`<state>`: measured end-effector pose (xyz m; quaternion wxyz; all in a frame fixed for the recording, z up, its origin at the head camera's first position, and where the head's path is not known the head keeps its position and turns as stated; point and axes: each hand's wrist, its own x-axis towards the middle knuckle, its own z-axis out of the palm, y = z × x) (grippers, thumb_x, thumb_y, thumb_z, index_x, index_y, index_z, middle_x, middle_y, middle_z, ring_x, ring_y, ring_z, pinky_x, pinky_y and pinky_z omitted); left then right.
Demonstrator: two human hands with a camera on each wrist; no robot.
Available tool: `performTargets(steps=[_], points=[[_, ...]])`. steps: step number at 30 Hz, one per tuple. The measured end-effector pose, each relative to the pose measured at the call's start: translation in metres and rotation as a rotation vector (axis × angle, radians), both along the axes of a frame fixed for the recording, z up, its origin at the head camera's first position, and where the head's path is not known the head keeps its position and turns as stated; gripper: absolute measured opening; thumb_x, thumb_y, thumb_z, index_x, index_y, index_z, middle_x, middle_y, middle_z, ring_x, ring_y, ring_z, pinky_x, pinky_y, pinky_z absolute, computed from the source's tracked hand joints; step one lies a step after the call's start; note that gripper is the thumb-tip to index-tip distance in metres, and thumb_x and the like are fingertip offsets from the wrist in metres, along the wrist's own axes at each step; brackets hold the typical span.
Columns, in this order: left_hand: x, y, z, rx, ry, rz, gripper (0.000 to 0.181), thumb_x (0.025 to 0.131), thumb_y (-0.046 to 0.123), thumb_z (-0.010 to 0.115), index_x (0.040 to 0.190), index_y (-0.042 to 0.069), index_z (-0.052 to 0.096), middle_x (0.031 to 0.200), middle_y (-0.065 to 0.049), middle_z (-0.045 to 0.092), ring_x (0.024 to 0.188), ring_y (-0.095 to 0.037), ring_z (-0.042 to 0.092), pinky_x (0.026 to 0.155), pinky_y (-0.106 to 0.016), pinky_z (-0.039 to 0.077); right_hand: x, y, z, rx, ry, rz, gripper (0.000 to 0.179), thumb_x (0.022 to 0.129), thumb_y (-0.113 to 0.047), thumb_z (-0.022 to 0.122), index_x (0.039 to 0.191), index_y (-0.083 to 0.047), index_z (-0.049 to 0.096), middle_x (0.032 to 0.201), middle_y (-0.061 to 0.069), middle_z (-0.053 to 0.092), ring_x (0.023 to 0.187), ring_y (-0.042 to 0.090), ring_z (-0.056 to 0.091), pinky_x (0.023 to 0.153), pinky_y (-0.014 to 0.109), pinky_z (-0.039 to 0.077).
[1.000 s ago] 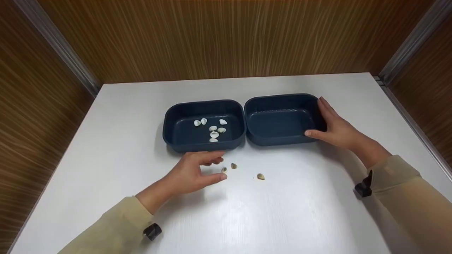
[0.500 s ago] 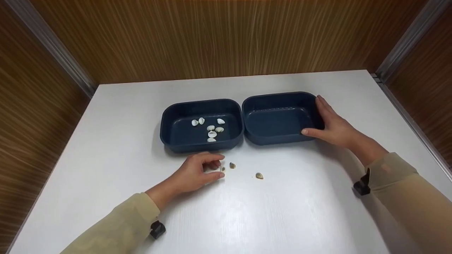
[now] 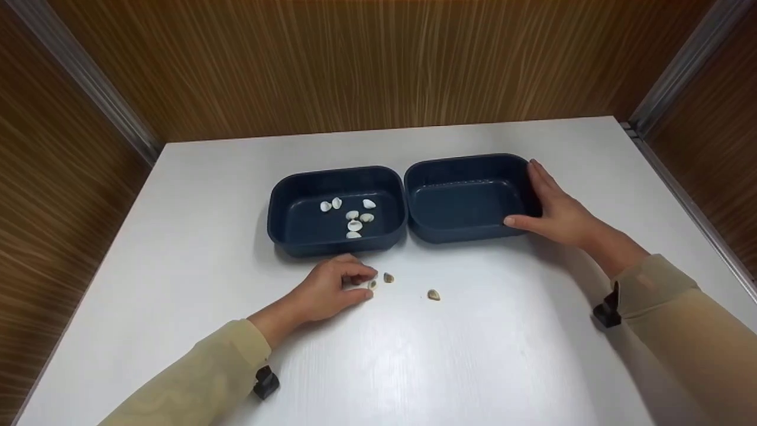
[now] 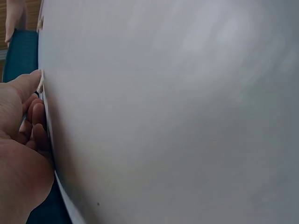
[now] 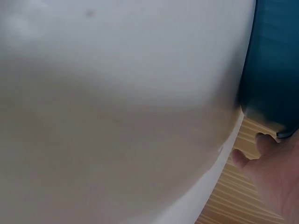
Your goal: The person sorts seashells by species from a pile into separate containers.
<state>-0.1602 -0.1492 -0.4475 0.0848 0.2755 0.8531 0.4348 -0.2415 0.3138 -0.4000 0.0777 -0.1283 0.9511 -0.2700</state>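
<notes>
Blue tub (image 3: pixel 467 233) touching R hand (image 3: pixel 560 216), wide, ptly hid | L hand (image 3: pixel 329 288) narrow @ shell (image 3: pixel 372 285), pinch unclr

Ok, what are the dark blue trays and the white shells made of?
Left tray and right tray: probably moulded plastic, satin finish, judging by rounded corners and soft highlights. White shells: seemingly natural seashell, smooth, from their pale, cupped shapes; imitation can't be ruled out.
</notes>
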Motion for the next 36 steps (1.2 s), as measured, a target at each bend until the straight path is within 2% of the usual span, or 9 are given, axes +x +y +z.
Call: performTargets(steps=[10, 21, 29, 33, 36], points=[[-0.0008, 0.0032, -0.0006, -0.024, 0.014, 0.002, 0.024, 0.094, 0.009, 0.081, 0.118, 0.008, 0.080, 0.105, 0.001, 0.065, 0.097, -0.014, 0.063, 0.088, -0.029, 0.053, 0.0001, 0.0002, 0.0015, 0.006, 0.007, 0.003, 0.120, 0.096, -0.059, 0.072, 0.170, -0.017, -0.013, 0.177, 0.003, -0.016, 0.163, 0.035, -0.003, 0.125, 0.067, 0.013], [-0.0006, 0.0047, -0.0023, -0.017, 0.024, -0.001, 0.016, 0.094, 0.008, 0.081, 0.109, 0.010, 0.080, 0.104, 0.003, 0.064, 0.098, -0.015, 0.063, 0.090, -0.031, 0.053, 0.0002, 0.0009, -0.0009, -0.006, 0.008, -0.004, 0.120, 0.095, -0.058, 0.073, 0.170, -0.017, -0.012, 0.178, 0.004, -0.015, 0.163, 0.036, -0.003, 0.125, 0.067, 0.012], [0.0040, 0.0054, -0.0035, 0.023, 0.013, -0.002, 0.012, 0.095, 0.005, 0.078, 0.106, 0.011, 0.078, 0.103, 0.002, 0.066, 0.099, -0.016, 0.064, 0.091, -0.033, 0.054, -0.0020, -0.0008, -0.0018, 0.012, 0.008, -0.005, 0.121, 0.095, -0.061, 0.072, 0.170, -0.017, -0.013, 0.178, 0.004, -0.015, 0.163, 0.035, -0.002, 0.126, 0.066, 0.012], [0.0050, 0.0075, -0.0015, -0.006, 0.032, -0.016, 0.013, 0.096, 0.003, 0.076, 0.105, 0.012, 0.077, 0.102, 0.003, 0.069, 0.097, -0.015, 0.065, 0.091, -0.033, 0.054, -0.0025, -0.0011, -0.0016, 0.013, 0.008, -0.008, 0.121, 0.095, -0.062, 0.071, 0.170, -0.017, -0.013, 0.178, 0.004, -0.015, 0.163, 0.035, -0.003, 0.125, 0.066, 0.012], [0.0058, 0.0095, 0.0008, -0.052, 0.065, -0.031, 0.012, 0.096, 0.003, 0.076, 0.103, 0.012, 0.076, 0.096, 0.003, 0.068, 0.092, -0.014, 0.063, 0.086, -0.033, 0.054, -0.0020, -0.0003, -0.0022, 0.008, 0.013, -0.008, 0.121, 0.095, -0.061, 0.072, 0.170, -0.017, -0.012, 0.178, 0.003, -0.015, 0.163, 0.034, -0.003, 0.126, 0.066, 0.012]])
